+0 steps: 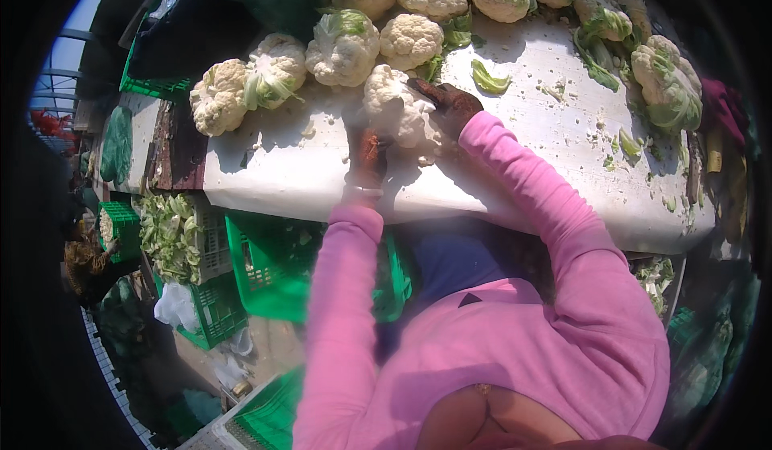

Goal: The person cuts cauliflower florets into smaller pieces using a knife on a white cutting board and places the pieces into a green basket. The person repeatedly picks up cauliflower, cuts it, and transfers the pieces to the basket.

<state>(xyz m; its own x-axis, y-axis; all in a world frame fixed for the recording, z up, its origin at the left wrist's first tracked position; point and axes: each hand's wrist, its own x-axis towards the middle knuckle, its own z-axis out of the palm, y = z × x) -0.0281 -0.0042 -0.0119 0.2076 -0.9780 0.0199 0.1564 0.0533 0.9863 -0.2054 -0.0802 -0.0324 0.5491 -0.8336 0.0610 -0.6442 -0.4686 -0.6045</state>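
Note:
A trimmed cauliflower head [395, 103] lies between my two hands near the front of the white-covered table [283, 172]. My left hand [371, 154], in a dark, stained glove, grips it from the near left side. On its right is my right hand [449, 103], also gloved, with the fingers closed; a small pale piece that could be a blade shows at the fingertips, too unclear to name. Cut bits of cauliflower lie just below the head. Behind it stand more cauliflower heads [344, 49], some with green leaves on.
Cauliflowers line the table's back and right side, among loose leaves [490, 78] and crumbs. Below the front edge hangs or stands a green plastic crate [271, 269]. To the left are a crate of leaves [172, 239] and a co-worker [87, 263] by a green basket [120, 224].

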